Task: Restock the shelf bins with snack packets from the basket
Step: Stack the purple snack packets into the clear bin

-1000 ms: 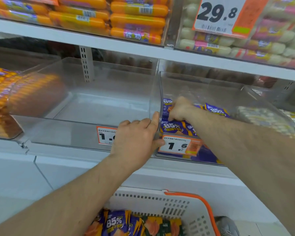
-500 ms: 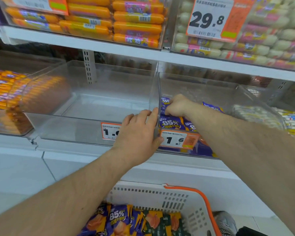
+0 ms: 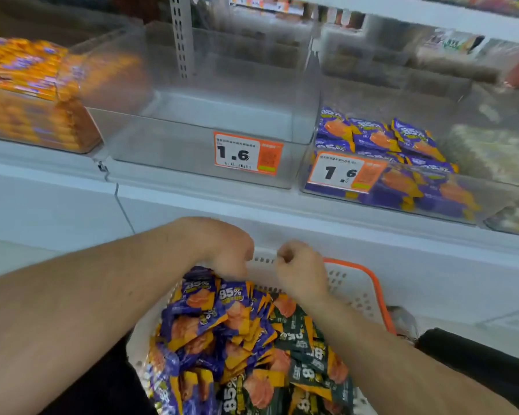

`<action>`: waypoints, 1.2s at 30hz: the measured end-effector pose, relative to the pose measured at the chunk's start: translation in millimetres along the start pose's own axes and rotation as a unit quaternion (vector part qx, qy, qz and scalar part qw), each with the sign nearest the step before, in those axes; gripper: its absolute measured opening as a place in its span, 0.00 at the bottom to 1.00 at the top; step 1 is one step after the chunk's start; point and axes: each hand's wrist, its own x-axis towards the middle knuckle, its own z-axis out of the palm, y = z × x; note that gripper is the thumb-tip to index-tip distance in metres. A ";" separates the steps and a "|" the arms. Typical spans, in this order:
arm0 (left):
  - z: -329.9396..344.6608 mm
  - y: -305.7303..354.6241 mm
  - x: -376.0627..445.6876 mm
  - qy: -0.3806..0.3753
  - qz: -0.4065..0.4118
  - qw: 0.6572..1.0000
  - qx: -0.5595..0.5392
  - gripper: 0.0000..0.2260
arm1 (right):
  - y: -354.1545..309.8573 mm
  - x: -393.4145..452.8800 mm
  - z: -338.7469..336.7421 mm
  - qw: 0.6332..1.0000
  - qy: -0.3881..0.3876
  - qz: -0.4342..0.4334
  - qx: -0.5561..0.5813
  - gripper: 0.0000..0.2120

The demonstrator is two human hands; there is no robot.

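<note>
A white basket with an orange rim [image 3: 369, 277] sits below the shelf, piled with purple snack packets [image 3: 204, 310] on its left and dark green packets [image 3: 300, 327] on its right. My left hand [image 3: 225, 250] hangs over the far end of the pile. Its fingers curl down into the purple packets and the fingertips are hidden among them. My right hand [image 3: 300, 271] is beside it, fingers curled into a fist above the basket's far wall, with nothing visible in it. On the shelf, the right clear bin [image 3: 492, 202] holds purple packets [image 3: 372, 136].
The middle clear bin [image 3: 162, 145] holds nothing and carries a 1.6 price tag [image 3: 246, 154]. A bin of orange sausage sticks [image 3: 21, 73] stands at the left. Another bin of pale packets [image 3: 492, 145] is at the far right. A white shelf ledge [image 3: 282, 211] runs above the basket.
Both hands have left the shelf bins and dropped to the basket. The view has tilted down, so the upper shelf is out of sight and the basket fills the lower frame.
</note>
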 end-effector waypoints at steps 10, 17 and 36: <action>-0.4 10.6 12.8 -0.035 0.024 0.998 -0.035 0.12 | 35.7 -33.9 119.2 0.920 -0.250 0.298 -0.041 0.25; -2.7 12.5 10.8 -0.035 0.016 0.999 -0.035 0.18 | 33.1 -24.5 119.2 0.905 -0.260 0.336 -0.017 0.17; -29.3 27.4 -10.5 0.192 -0.009 0.923 -0.333 0.18 | 4.1 -6.8 -92.5 0.955 -0.095 0.058 0.276 0.24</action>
